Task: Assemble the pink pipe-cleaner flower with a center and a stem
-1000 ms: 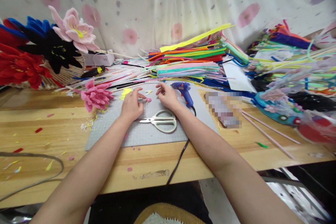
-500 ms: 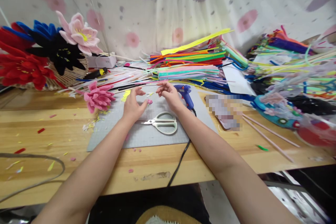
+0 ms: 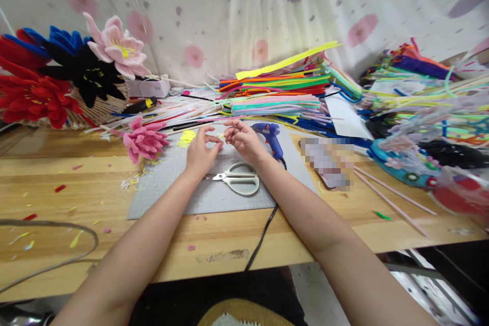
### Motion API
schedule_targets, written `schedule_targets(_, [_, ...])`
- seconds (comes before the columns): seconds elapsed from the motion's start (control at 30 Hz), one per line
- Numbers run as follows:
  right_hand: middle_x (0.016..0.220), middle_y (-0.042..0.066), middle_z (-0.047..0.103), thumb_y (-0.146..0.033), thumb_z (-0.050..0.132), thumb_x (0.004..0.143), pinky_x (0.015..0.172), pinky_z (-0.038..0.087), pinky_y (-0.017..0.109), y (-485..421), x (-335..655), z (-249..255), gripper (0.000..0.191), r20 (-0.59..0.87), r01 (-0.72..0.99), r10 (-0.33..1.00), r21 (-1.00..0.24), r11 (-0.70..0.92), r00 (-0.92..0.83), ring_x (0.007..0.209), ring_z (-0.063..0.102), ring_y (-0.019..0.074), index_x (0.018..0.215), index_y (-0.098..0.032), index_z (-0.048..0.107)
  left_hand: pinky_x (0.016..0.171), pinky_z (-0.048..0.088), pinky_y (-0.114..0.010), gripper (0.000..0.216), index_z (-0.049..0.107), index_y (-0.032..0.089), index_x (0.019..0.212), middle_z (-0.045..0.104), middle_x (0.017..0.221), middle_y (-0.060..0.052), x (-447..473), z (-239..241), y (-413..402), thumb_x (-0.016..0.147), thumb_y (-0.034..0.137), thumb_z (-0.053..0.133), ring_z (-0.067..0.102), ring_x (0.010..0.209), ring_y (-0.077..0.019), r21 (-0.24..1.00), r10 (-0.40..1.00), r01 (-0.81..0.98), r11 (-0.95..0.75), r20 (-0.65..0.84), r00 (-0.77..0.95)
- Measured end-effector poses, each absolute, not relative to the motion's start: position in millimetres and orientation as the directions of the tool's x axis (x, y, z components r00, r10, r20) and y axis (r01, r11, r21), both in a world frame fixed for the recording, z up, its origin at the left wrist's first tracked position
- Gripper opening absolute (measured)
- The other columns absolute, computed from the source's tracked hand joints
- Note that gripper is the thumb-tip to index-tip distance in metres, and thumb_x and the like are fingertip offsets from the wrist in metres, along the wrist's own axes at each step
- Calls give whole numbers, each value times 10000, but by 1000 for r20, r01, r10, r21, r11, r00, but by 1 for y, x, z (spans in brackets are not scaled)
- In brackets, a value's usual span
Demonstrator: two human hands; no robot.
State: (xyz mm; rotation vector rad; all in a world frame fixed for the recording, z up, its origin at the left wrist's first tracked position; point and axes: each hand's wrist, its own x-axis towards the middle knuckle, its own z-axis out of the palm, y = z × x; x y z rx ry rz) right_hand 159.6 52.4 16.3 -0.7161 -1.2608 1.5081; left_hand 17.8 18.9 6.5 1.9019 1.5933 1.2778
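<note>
My left hand is over the grey cutting mat, thumb and fingertips drawn together in a pinch. A trace of pink shows at its thumb tip, too small to name. Close on its right, my right hand has curled fingers with tips gathered toward the left fingertips; whatever they hold is hidden. Below both hands lie white-handled scissors, touched by neither. A blue glue gun rests just right of my right hand. Yellow pieces sit left of my left hand.
A pink fuzzy flower lies at the mat's left corner. Bundles of coloured pipe cleaners line the back. Larger fuzzy flowers stand at left. A blurred flat object lies right. The black cord crosses the front edge.
My hands have come closer together, the left moving right and its thumb and fingers closing. The small pink piece near my left thumb is now mostly covered. The scissors stay put.
</note>
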Motion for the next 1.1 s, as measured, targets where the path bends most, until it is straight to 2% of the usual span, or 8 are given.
schedule_targets(0.2, [694, -28, 541, -148, 431, 550, 646, 439, 255, 50, 160, 22, 378, 97, -297, 947, -955, 2, -306, 595, 463, 92, 921, -199, 482, 782, 439, -328, 379, 379, 236, 1019, 676, 803, 27, 15, 8, 19, 717, 224, 607, 643, 873, -173, 723, 901, 631, -281, 424, -85])
schedule_targets(0.3, [724, -16, 550, -169, 437, 582, 660, 442, 260, 55, 161, 19, 360, 121, -254, 955, -966, 51, -269, 621, 478, 98, 938, -201, 477, 782, 437, -335, 376, 365, 238, 1002, 676, 818, 20, 12, 7, 20, 713, 223, 605, 630, 899, -186, 679, 894, 678, -280, 442, -74])
schedule_targets(0.4, [821, 13, 557, -191, 411, 637, 667, 445, 261, 59, 164, 13, 320, 202, -61, 979, -978, 199, -30, 707, 506, 116, 953, -203, 463, 830, 427, -361, 333, 380, 231, 965, 672, 846, -2, 6, 6, 23, 708, 199, 590, 603, 949, -206, 596, 874, 744, -301, 485, -35])
schedule_targets(0.5, [917, 45, 552, -184, 411, 695, 715, 448, 282, 58, 166, 8, 277, 416, 303, 903, -879, 368, 110, 782, 513, 138, 963, -195, 479, 881, 407, -389, 273, 405, 220, 916, 659, 907, -36, 0, 4, 25, 704, 169, 570, 585, 973, -223, 507, 848, 800, -321, 529, 4])
schedule_targets(0.6, [982, 66, 563, -156, 437, 727, 842, 419, 331, 51, 167, 8, 307, 561, 557, 821, -650, 517, -107, 865, 517, 168, 1024, -189, 507, 903, 397, -403, 249, 420, 217, 890, 646, 951, -56, -3, 3, 27, 699, 157, 569, 573, 986, -234, 457, 837, 823, -337, 545, 40])
schedule_targets(0.7, [1034, 68, 583, -144, 493, 717, 916, 380, 362, 45, 164, 9, 396, 538, 594, 778, -523, 611, -325, 980, 505, 199, 1110, -193, 498, 908, 395, -413, 229, 430, 217, 878, 637, 988, -69, -2, 3, 26, 705, 163, 569, 565, 993, -241, 433, 833, 829, -355, 548, 70])
schedule_targets(0.8, [1013, 48, 616, -151, 539, 717, 934, 364, 371, 44, 160, 10, 430, 485, 574, 765, -510, 640, -423, 1009, 494, 207, 1141, -201, 494, 917, 389, -419, 222, 438, 218, 892, 643, 961, -60, 0, 3, 26, 717, 160, 562, 570, 983, -238, 418, 830, 825, -381, 547, 106])
schedule_targets(1.1, [896, 21, 658, -117, 532, 756, 920, 344, 362, 45, 159, 9, 369, 423, 634, 818, -521, 571, -390, 994, 502, 204, 1109, -223, 507, 960, 363, -419, 306, 455, 218, 995, 653, 964, -44, 1, 4, 24, 710, 154, 544, 556, 1035, -239, 417, 825, 810, -412, 547, 138])
